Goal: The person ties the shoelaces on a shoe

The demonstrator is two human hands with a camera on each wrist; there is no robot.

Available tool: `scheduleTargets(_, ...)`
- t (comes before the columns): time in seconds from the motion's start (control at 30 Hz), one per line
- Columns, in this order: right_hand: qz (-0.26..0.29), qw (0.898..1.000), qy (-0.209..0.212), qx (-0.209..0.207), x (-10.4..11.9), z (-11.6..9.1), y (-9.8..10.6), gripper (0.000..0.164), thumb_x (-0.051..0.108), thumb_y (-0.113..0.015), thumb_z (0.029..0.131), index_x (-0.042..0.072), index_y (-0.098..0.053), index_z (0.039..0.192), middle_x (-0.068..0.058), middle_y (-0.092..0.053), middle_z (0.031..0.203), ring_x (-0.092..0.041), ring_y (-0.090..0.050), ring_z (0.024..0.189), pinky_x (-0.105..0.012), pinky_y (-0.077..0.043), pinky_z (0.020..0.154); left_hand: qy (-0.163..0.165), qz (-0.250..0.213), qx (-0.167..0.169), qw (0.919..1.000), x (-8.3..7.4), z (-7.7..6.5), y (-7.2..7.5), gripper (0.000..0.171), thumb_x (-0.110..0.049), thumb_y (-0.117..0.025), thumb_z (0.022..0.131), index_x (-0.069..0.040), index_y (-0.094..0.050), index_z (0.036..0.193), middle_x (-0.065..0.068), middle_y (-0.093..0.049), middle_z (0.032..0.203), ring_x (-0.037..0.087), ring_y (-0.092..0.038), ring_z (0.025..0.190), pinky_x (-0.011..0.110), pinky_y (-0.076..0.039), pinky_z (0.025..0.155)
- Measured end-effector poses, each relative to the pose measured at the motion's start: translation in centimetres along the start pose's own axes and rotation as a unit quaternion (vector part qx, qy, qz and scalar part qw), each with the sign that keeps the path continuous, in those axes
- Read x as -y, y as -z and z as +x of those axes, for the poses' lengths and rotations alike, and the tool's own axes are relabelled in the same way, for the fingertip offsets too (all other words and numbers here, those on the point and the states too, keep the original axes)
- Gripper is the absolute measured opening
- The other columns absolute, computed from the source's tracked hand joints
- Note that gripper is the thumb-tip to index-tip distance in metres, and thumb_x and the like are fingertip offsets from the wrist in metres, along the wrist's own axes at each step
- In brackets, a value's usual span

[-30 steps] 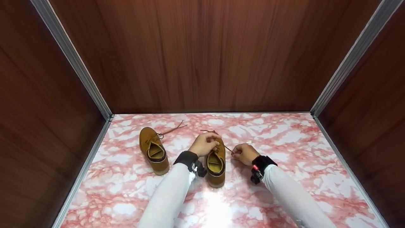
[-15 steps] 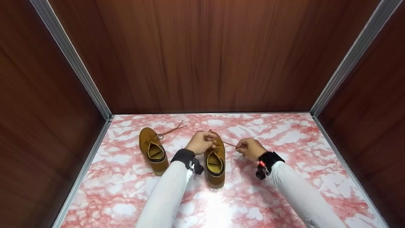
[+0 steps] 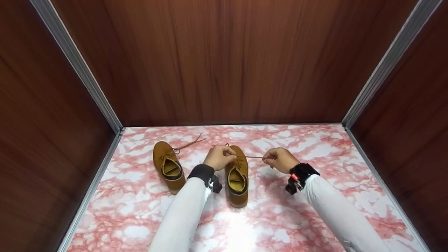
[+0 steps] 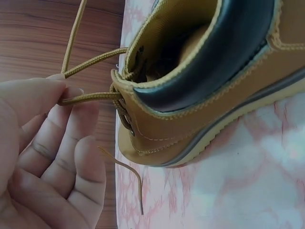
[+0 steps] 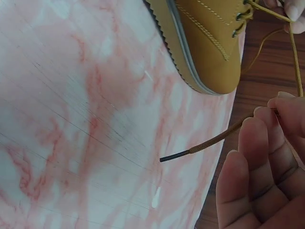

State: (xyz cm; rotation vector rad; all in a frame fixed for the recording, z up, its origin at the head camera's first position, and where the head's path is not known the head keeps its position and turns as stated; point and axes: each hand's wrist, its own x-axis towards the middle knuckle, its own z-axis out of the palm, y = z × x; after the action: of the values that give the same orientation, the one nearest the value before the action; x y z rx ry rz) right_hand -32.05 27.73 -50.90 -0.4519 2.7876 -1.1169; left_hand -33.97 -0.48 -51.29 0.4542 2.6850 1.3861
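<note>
A tan lace-up shoe (image 3: 238, 200) stands upright in the middle, toe pointing away from me. Above its laces my left hand (image 3: 218, 157) pinches the crossing shoelace (image 4: 95, 59) between thumb and forefinger. Both strands from the eyelets meet at those fingertips in the left wrist view. To the right of the shoe, my right hand (image 3: 281, 160) pinches one lace near its end. That lace runs straight across between the hands. Its dark tip (image 5: 175, 155) sticks out past the right fingers. The other lace end (image 4: 140, 183) hangs loose below the left hand.
A matching shoe (image 3: 162, 148) stands to the left, its laces (image 3: 190, 143) trailing right. Both rest on a red-and-white marbled surface (image 3: 315, 210). Dark wood-look panels (image 3: 224, 63) with grey metal edging enclose the back and sides.
My right hand has moved up and right, drawing the lace from a downward slant to nearly level. My left hand has shifted slightly left, still pinching the lace.
</note>
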Motion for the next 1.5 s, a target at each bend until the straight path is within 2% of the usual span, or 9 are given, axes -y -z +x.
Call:
scheduleTargets(0.17,0.009,1.000,-0.006,0.004,0.0,-0.1,0.0,0.009,0.007,-0.073,0.096,0.000,-0.077,0.099,-0.012,-0.074,0.081,-0.007,-0.060,0.068,-0.019,-0.046,0.063,-0.011,0.024,0.005,0.9996,0.4,-0.1,0.0,0.007,-0.016,-0.076,0.095,-0.011,-0.081,0.097,0.007,-0.078,0.093,0.010,-0.065,0.080,0.025,-0.053,0.078)
scheduleTargets(0.33,0.019,1.000,-0.016,0.015,0.0,-0.2,0.0,0.014,0.008,-0.072,0.097,-0.003,-0.076,0.104,-0.017,-0.076,0.085,-0.009,-0.062,0.070,-0.020,-0.048,0.064,-0.013,0.029,0.026,0.9992,0.7,-0.3,0.4,0.012,-0.013,-0.070,0.098,-0.007,-0.079,0.104,0.008,-0.077,0.099,0.013,-0.065,0.087,0.030,-0.055,0.086)
scheduleTargets(0.53,0.014,1.000,-0.008,0.012,0.1,-0.1,0.3,0.011,0.010,-0.072,0.097,0.001,-0.077,0.100,-0.019,-0.077,0.087,-0.008,-0.063,0.069,-0.021,-0.049,0.064,-0.011,0.014,0.056,0.9983,1.0,-0.4,0.9,0.014,-0.012,-0.069,0.100,-0.006,-0.078,0.109,0.010,-0.076,0.104,0.013,-0.067,0.089,0.030,-0.057,0.087)
scheduleTargets(0.77,0.010,1.000,-0.007,0.011,0.1,-0.3,0.5,0.008,0.009,-0.073,0.096,0.003,-0.078,0.097,-0.018,-0.076,0.086,-0.009,-0.062,0.069,-0.021,-0.048,0.063,-0.003,0.037,0.085,0.9957,1.1,-0.8,1.0,0.013,-0.015,-0.069,0.101,-0.007,-0.078,0.104,0.009,-0.077,0.101,0.010,-0.066,0.083,0.028,-0.057,0.084)
scheduleTargets(0.87,0.016,1.000,-0.005,0.012,0.4,-0.2,0.4,0.009,0.010,-0.073,0.096,0.002,-0.078,0.097,-0.018,-0.076,0.085,-0.009,-0.062,0.069,-0.021,-0.048,0.063,-0.001,0.039,0.083,0.9958,1.0,-0.8,0.9,0.013,-0.016,-0.068,0.102,-0.008,-0.078,0.103,0.008,-0.077,0.101,0.012,-0.067,0.087,0.031,-0.057,0.088)
scheduleTargets(0.97,0.030,0.999,-0.001,0.012,1.0,-0.1,0.3,0.010,0.011,-0.073,0.097,0.003,-0.078,0.096,-0.020,-0.076,0.087,-0.010,-0.064,0.070,-0.020,-0.049,0.063,-0.001,0.034,0.067,0.9972,0.9,-0.7,0.7,0.012,-0.016,-0.068,0.101,-0.009,-0.077,0.102,0.007,-0.075,0.102,0.013,-0.067,0.091,0.034,-0.056,0.093)
scheduleTargets(1.2,0.085,0.996,0.000,0.016,3.1,0.1,0.1,0.018,0.017,-0.071,0.100,0.001,-0.080,0.100,-0.017,-0.080,0.093,-0.017,-0.074,0.076,-0.021,-0.057,0.067,-0.005,0.028,0.035,0.9990,0.7,-0.5,0.3,0.012,-0.017,-0.068,0.100,-0.008,-0.077,0.098,0.005,-0.071,0.097,0.011,-0.059,0.085,0.031,-0.053,0.088)
scheduleTargets(1.37,0.156,0.987,-0.018,0.011,4.5,0.4,-0.4,0.024,0.017,-0.071,0.100,-0.005,-0.077,0.105,-0.011,-0.080,0.089,-0.009,-0.070,0.071,-0.025,-0.062,0.070,-0.001,0.018,0.034,0.9993,0.4,-0.4,0.0,0.012,-0.018,-0.068,0.101,-0.009,-0.076,0.099,0.005,-0.072,0.095,0.010,-0.060,0.084,0.031,-0.054,0.088)
scheduleTargets(1.5,0.200,0.979,-0.021,-0.010,5.2,0.5,-1.0,0.023,0.014,-0.071,0.100,-0.007,-0.076,0.108,-0.007,-0.079,0.087,-0.008,-0.067,0.071,-0.021,-0.060,0.068,-0.006,0.013,0.034,0.9993,0.4,-0.3,-0.2,0.013,-0.019,-0.068,0.101,-0.009,-0.076,0.100,0.005,-0.072,0.094,0.010,-0.060,0.082,0.031,-0.054,0.086)
